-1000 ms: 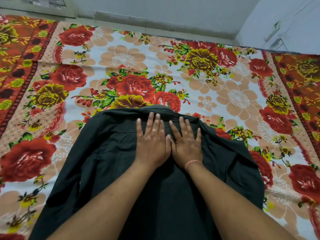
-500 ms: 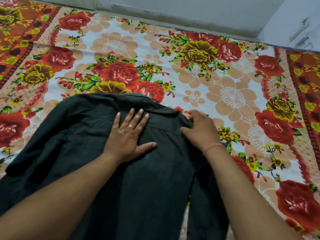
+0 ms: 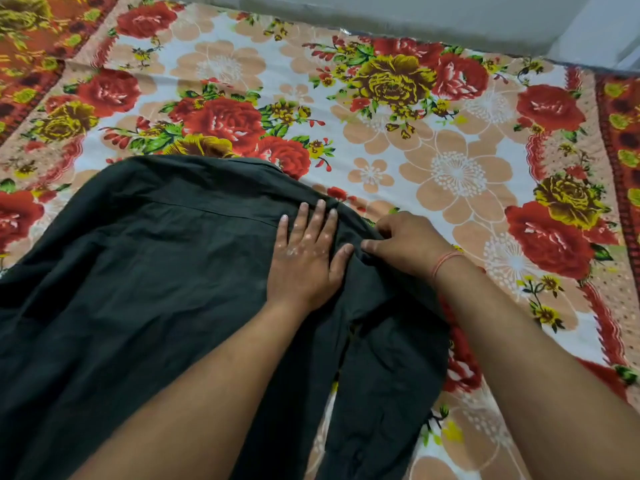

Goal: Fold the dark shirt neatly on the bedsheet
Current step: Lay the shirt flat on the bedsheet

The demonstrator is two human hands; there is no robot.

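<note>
Dark shirt [image 3: 156,271] pinned flat by open left hand [image 3: 304,258] beside the shoulder seam; right hand [image 3: 405,244] pinching that shoulder, probably readying a sleeve fold.

One dark shirt [image 3: 145,282] lies at the near left, on one floral bedsheet [image 3: 433,168] that fills the scene. Two bare hands are on the shirt: the left hand [image 3: 304,258] pressed flat with five fingers [image 3: 320,216] showing, and the right hand [image 3: 405,242] just beside it to the right, fingers curled. One orange thread band [image 3: 445,263] circles the right wrist.
</note>
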